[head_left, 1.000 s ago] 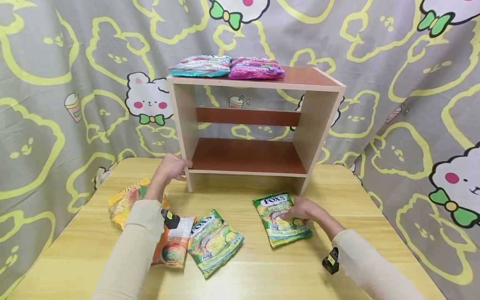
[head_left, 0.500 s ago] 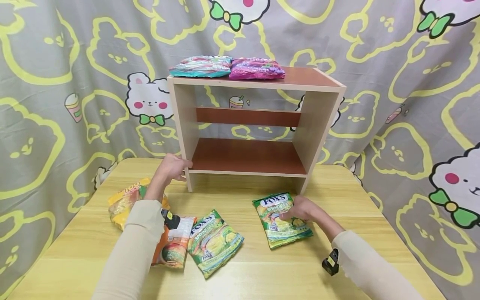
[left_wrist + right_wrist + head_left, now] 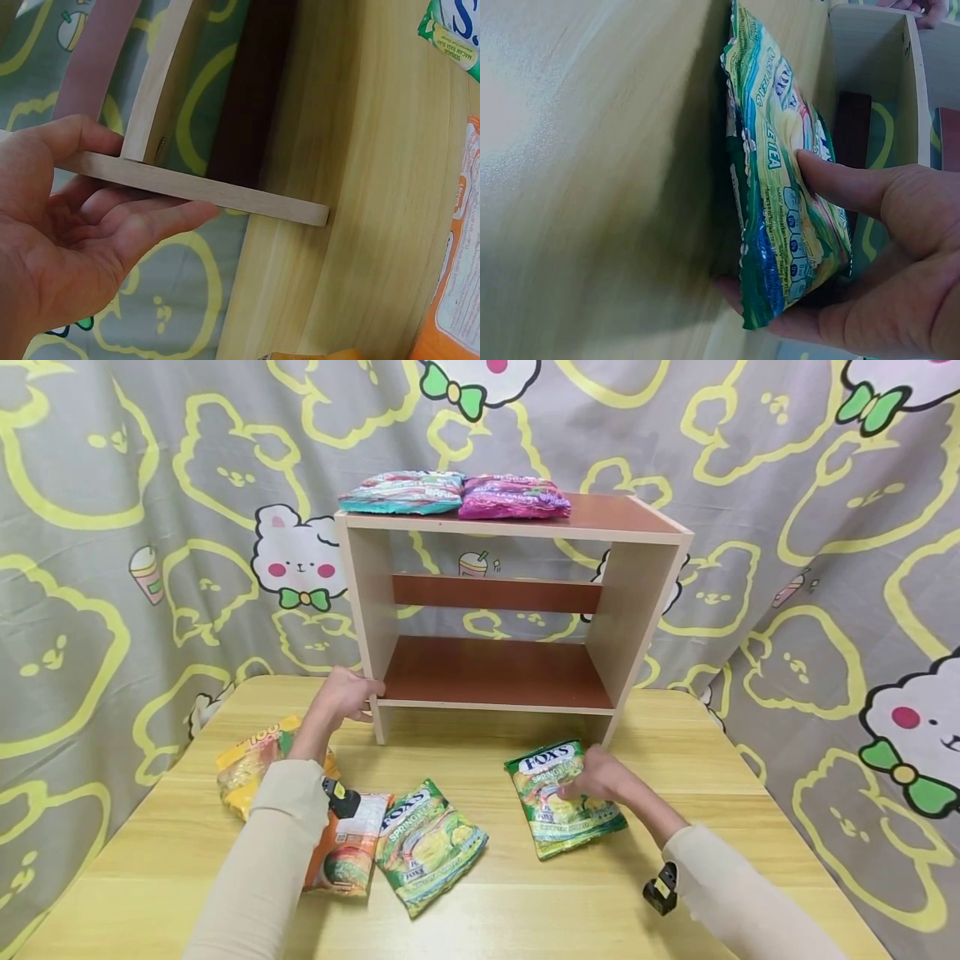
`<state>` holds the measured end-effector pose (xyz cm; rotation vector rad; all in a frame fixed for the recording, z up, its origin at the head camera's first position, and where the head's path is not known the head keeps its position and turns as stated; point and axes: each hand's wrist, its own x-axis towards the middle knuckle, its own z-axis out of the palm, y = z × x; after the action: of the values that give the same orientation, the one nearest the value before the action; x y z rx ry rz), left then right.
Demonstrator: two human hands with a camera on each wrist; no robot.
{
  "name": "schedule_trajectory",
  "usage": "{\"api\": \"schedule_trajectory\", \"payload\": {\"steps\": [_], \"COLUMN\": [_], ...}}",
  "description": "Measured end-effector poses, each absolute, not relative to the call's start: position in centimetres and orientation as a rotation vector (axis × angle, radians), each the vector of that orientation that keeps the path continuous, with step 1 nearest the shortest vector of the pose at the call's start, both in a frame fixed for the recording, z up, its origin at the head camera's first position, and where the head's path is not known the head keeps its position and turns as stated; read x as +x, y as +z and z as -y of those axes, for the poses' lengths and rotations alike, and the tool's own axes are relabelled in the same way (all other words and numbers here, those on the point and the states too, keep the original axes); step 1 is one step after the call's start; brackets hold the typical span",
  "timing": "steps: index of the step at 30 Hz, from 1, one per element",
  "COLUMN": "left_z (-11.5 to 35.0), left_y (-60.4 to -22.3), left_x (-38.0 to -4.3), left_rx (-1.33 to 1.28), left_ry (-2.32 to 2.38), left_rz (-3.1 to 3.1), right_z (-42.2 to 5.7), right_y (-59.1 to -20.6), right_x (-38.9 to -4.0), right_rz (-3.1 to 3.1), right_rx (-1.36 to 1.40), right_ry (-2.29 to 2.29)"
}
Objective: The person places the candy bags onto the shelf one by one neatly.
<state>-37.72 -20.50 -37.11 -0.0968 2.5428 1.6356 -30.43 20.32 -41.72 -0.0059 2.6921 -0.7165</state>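
Observation:
My left hand [image 3: 347, 693] grips the left side panel of a small two-tier shelf [image 3: 495, 703]. In the left wrist view the thumb lies on the panel's inner side and the fingers are behind its outer face [image 3: 202, 186]. My right hand [image 3: 603, 777] pinches a green Fox's candy bag [image 3: 558, 814] in front of the shelf's right leg. Seen from the right wrist, the thumb presses the front of this candy bag [image 3: 780, 172], and the other fingers go under it. A second green Fox's candy bag [image 3: 431, 847] lies flat on the table to the left.
An orange bag [image 3: 348, 852] and a yellow bag [image 3: 251, 764] lie on the table [image 3: 480, 927] under and beside my left forearm. On the shelf's top board rest a teal bag [image 3: 405, 493] and a magenta bag [image 3: 513, 497]. A patterned curtain [image 3: 750, 568] hangs behind.
The Fox's bag in my right hand has tilted slightly, its top edge rising a little. My left hand stays in place on the shelf's side panel.

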Motion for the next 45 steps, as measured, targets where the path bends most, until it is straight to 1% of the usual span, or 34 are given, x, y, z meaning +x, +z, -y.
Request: {"api": "schedule_trajectory", "payload": {"steps": [21,33,45], "left_z": [20.5,20.5,20.6], "left_y": [-37.0,-37.0,-37.0], "left_x": [-37.9,-37.8,-37.8], "left_rx": [-0.103,-0.1,-0.092], "left_ry": [1.619,1.616,1.609], "left_rz": [-2.558,-2.571,-2.571], "right_z": [-19.5,-19.2,-18.8], "right_y": [-40.4,-38.9,-37.6], "right_x": [-30.2,-29.9,-29.9], "right_rz": [-2.772,-2.871,-2.883], "right_rx": [-0.048,-0.217,-0.313], "right_ry": [-0.677,-0.657,-0.667]}}
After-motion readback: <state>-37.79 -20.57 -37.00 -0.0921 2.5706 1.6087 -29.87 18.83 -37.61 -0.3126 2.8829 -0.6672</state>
